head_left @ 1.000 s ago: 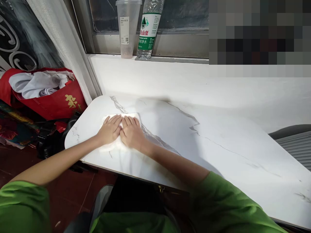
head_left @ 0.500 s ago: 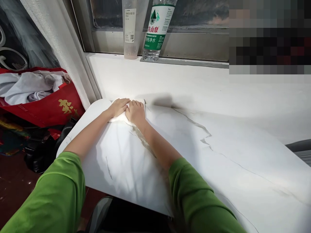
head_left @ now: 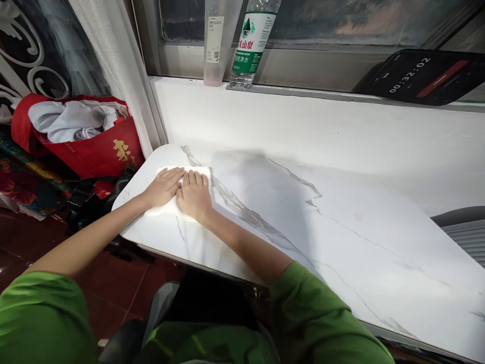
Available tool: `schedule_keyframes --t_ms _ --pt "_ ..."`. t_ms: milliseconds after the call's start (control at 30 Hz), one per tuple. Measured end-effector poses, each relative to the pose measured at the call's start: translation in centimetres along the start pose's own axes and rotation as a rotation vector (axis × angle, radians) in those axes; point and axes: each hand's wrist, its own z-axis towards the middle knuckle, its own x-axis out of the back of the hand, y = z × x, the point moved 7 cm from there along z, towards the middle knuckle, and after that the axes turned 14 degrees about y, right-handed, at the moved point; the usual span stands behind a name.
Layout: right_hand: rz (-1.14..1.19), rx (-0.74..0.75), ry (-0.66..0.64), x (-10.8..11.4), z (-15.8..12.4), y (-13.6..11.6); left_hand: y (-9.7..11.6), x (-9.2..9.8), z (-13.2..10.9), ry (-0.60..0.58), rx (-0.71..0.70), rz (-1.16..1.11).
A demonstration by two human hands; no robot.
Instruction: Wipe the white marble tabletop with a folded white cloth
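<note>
Both my hands lie flat, side by side, on a white cloth or tissue (head_left: 202,173) near the left end of the white marble table (head_left: 303,222). My left hand (head_left: 163,186) has its fingers stretched out over the cloth's left half. Pressed down on the right half is my right hand (head_left: 194,194), fingers straight and pointing away from me. The cloth shows only at its far edge and corners; the rest is hidden under my hands.
A white window ledge (head_left: 303,121) runs behind the table, with a clear plastic cup (head_left: 216,45) and a green-labelled water bottle (head_left: 252,48) on it. A black phone (head_left: 420,77) showing a timer leans at the right. A red bag (head_left: 87,141) with clothes stands left on the floor.
My hands, which had slid the cloth away to the table's far edge, have drawn it back toward me, staying flat on it. The camera view shifted too.
</note>
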Motion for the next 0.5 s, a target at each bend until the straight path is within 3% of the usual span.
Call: schedule_keyframes --t_ms 133,233,367,500 --pt "0.048 0.066 0.002 0.4 -2.1 -5.6 -1.9 2.4 -5.6 0.021 0.029 0.008" --pt "0.072 0.110 -0.023 0.3 -2.6 -8.0 -2.9 3.7 -7.9 0.024 0.074 0.020" --pt "0.088 0.149 -0.067 0.2 -2.3 -8.4 -3.2 3.9 -8.1 0.014 0.111 0.032" --pt "0.084 0.137 -0.071 -0.6 -0.4 -6.9 -4.3 2.9 -5.7 0.011 0.108 0.033"
